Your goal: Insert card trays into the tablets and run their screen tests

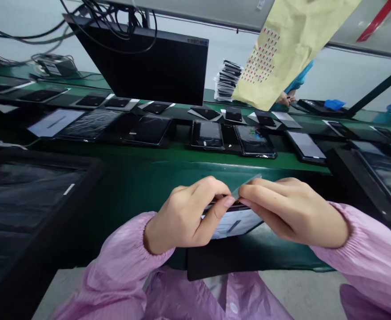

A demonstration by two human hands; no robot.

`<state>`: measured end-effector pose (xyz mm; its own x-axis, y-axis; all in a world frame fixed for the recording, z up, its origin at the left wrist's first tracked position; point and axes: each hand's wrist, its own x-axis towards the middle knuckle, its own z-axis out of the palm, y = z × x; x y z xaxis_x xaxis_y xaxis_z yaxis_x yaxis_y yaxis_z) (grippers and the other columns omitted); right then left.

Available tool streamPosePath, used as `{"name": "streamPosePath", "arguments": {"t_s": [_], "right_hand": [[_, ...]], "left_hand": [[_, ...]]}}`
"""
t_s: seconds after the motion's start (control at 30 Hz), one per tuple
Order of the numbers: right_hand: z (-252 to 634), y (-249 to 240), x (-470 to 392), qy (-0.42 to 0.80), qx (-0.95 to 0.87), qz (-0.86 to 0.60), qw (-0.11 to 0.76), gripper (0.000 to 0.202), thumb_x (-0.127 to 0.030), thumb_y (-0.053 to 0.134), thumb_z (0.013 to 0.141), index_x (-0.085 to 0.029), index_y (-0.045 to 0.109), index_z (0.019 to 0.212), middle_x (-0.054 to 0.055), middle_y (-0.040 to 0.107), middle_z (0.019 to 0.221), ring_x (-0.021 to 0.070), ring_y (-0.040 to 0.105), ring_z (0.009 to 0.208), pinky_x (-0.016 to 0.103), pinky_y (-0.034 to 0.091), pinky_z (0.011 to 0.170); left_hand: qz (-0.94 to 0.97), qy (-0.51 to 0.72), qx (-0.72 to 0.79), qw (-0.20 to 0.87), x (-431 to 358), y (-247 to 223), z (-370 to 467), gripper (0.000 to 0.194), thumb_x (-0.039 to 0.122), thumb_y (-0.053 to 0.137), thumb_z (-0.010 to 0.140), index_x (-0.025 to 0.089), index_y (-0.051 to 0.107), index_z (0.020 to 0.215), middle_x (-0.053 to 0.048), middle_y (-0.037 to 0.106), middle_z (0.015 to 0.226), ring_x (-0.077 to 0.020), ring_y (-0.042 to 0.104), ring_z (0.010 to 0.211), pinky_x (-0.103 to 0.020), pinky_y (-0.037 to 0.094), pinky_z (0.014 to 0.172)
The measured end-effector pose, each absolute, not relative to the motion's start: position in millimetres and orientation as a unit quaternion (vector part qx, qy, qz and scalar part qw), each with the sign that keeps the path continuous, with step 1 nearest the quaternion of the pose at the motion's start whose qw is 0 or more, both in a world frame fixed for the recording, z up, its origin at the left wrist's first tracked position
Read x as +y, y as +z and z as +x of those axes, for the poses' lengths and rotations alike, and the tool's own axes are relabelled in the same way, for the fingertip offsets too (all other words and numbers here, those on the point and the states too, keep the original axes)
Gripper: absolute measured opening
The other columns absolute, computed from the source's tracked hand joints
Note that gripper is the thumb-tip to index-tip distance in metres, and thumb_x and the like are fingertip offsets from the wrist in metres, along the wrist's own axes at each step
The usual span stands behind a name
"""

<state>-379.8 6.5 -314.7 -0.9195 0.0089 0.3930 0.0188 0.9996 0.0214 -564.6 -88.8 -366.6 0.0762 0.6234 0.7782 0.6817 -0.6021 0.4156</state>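
Above the front of the green bench, my left hand [190,213] pinches the upper edge of a tablet-like panel [233,223] between thumb and fingers. The panel stands tilted, and its pale, bright face shows below my hands. Close beside it my right hand [285,209] is closed, with thumb and forefinger pressed together at the same edge. A clear strip of film [245,184] sticks up from between those fingers. A small orange bit shows at the fingertips, too small to name. Under the panel lies a black mat [218,258], partly over the bench's front edge.
Tablets and screen panels [207,134] line the green bench [132,171] and the shelf behind. A dark monitor [149,62] hangs above, near a yellow paper [275,53]. Black trays [25,200] with wrapped panels flank both sides. Another person's hand [285,98] shows across the bench.
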Motion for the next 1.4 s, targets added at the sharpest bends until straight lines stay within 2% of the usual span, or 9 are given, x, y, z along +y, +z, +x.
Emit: {"name": "streamPosePath", "arguments": {"t_s": [0.1, 0.3, 0.5, 0.77, 1.1, 1.4], "right_hand": [[-380.7, -310.3, 7.1, 0.004, -0.988, -0.001, 0.157, 0.018, -0.005, 0.036, 0.092, -0.017, 0.049, 0.092, -0.003, 0.05, 0.069, 0.0082, 0.036, 0.051, 0.022, 0.028, 0.045], [-384.0, -301.4, 10.3, 0.047, -0.995, 0.018, 0.091, 0.021, -0.003, 0.035, 0.09, -0.017, 0.051, 0.09, -0.003, 0.049, 0.069, 0.0086, 0.032, 0.053, 0.022, 0.027, 0.048], [-389.4, -297.7, 14.0, 0.082, -0.994, 0.014, 0.064, 0.021, -0.004, 0.036, 0.091, -0.018, 0.051, 0.085, -0.002, 0.05, 0.069, 0.0084, 0.033, 0.054, 0.022, 0.027, 0.049], [-390.2, -296.9, 18.4, 0.107, -0.989, -0.024, 0.096, 0.011, -0.021, 0.042, 0.099, -0.017, 0.049, 0.091, -0.002, 0.055, 0.073, 0.0066, 0.04, 0.055, 0.02, 0.03, 0.05], [-393.5, -294.3, 22.1, 0.092, -0.992, 0.024, 0.088, 0.018, -0.01, 0.037, 0.096, -0.019, 0.048, 0.086, -0.004, 0.047, 0.069, 0.0062, 0.034, 0.054, 0.019, 0.026, 0.048], [-397.6, -296.7, 26.6, 0.11, -0.988, 0.039, 0.097, 0.019, -0.01, 0.037, 0.096, -0.019, 0.049, 0.084, -0.004, 0.052, 0.071, 0.0054, 0.041, 0.056, 0.02, 0.028, 0.052]], "left_hand": [[-0.727, -0.526, -0.439, 0.052, -87.0, -367.6, -563.8, 0.004, 0.014, 0.053, 0.091, 0.018, 0.054, 0.092, 0.003, 0.065, 0.074, -0.004, 0.06, 0.059, -0.012, 0.045, 0.052], [-0.71, -0.562, -0.424, 0.028, -82.7, -373.5, -564.1, 0.003, 0.013, 0.056, 0.088, 0.015, 0.055, 0.09, 0.002, 0.064, 0.072, -0.0055, 0.061, 0.059, -0.014, 0.046, 0.051], [-0.709, -0.583, -0.396, 0.012, -78.1, -376.5, -565.6, 0.006, 0.008, 0.058, 0.085, 0.014, 0.055, 0.088, 0.001, 0.06, 0.069, -0.0077, 0.061, 0.059, -0.017, 0.046, 0.049], [-0.688, -0.594, -0.418, -0.006, -79.1, -378.2, -564.0, 0.01, 0.009, 0.057, 0.086, 0.017, 0.056, 0.092, -0.001, 0.064, 0.074, -0.0099, 0.062, 0.062, -0.021, 0.048, 0.049], [-0.689, -0.589, -0.422, 0.03, -75.8, -380.2, -567.8, 0.01, 0.009, 0.059, 0.084, 0.016, 0.059, 0.091, 0.002, 0.064, 0.074, -0.0052, 0.056, 0.054, -0.016, 0.044, 0.045], [-0.672, -0.603, -0.429, 0.02, -72.2, -381.2, -567.3, 0.006, 0.012, 0.06, 0.085, 0.018, 0.061, 0.086, 0.003, 0.063, 0.067, -0.0074, 0.058, 0.054, -0.018, 0.044, 0.044]]}}
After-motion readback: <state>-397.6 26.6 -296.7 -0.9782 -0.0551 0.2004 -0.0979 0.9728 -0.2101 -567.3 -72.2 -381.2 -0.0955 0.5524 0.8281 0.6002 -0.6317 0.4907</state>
